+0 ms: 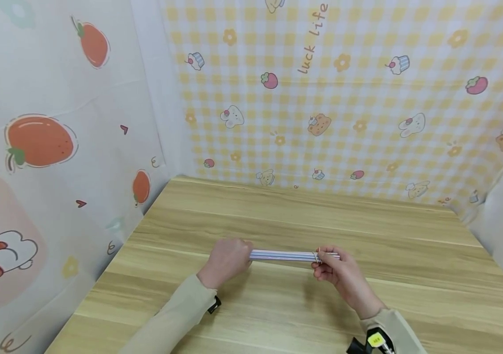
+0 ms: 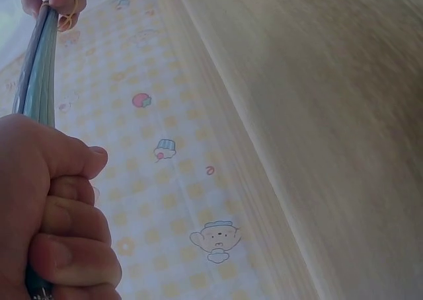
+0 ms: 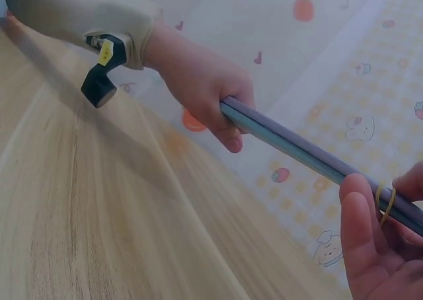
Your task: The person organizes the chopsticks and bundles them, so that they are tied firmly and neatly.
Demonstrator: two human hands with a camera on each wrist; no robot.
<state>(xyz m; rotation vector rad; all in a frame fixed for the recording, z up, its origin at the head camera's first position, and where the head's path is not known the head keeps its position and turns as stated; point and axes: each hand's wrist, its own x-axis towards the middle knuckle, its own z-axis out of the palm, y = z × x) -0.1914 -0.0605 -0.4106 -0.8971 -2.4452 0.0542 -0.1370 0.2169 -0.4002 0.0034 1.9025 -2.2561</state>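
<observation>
A bundle of slim pastel purple and blue-green sticks (image 1: 283, 255) is held level above the table between both hands; their exact kind is not clear. My left hand (image 1: 228, 260) grips one end with its fingers curled round it, as the left wrist view also shows. Near the other end, a thin yellowish rubber band (image 3: 385, 204) goes around the sticks. My right hand (image 1: 341, 275) pinches the bundle at this band, thumb on one side and fingers on the other. Some of the band is hidden by these fingers.
The wooden table (image 1: 322, 314) lies beneath both hands. Behind it hangs a yellow checked cloth (image 1: 357, 98) with cartoon prints, and a white printed cloth (image 1: 101, 98) stands along the left side. A black wrist mount (image 1: 372, 340) is strapped to the right sleeve.
</observation>
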